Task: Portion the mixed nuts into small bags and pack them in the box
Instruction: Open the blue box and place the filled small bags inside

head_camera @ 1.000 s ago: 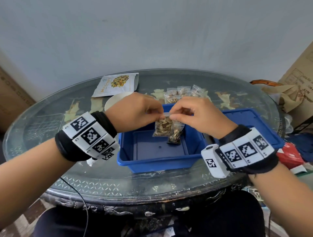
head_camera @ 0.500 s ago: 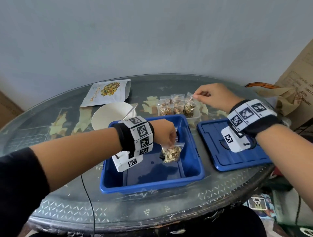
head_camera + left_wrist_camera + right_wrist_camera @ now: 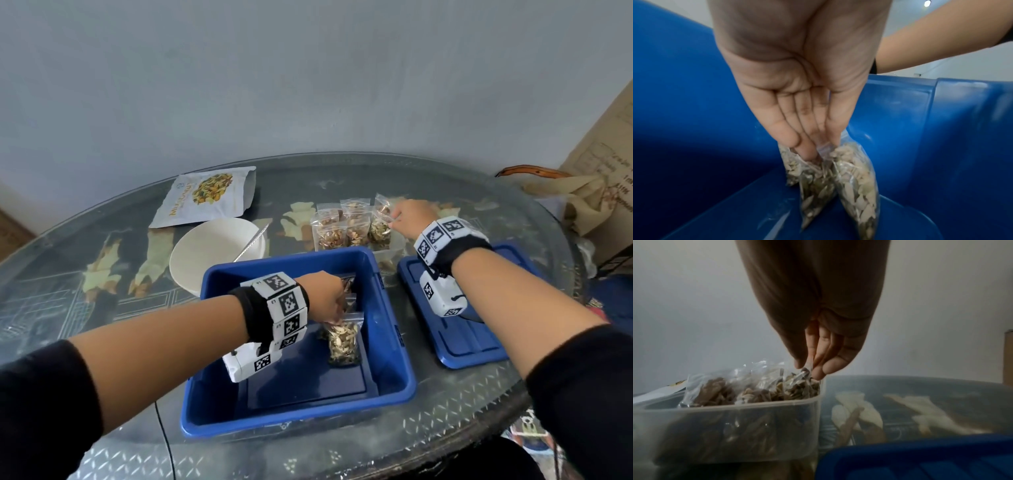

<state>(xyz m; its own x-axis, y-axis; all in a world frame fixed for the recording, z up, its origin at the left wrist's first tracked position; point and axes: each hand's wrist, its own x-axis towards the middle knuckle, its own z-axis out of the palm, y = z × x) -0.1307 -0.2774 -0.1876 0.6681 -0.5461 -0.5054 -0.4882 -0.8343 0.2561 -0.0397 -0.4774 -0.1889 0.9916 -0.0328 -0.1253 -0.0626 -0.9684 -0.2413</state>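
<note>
left hand (image 3: 325, 297): fingertips pinch nut bags (image 3: 838, 175) upright in blue box (image 3: 394, 346)
right hand (image 3: 409, 219): pinches bag (image 3: 380, 229) in clear tub (image 3: 735, 431)

A round glass worktop (image 3: 102, 342) carries pale leaf shapes under its surface. Near its far left part sits a white bowl (image 3: 212, 253) with a thin metal utensil (image 3: 251, 241) leaning on its rim. Off the right edge — a cardboard carton (image 3: 609, 178) and a crumpled tan bag (image 3: 561, 198), against a plain grey wall (image 3: 308, 75).
</note>
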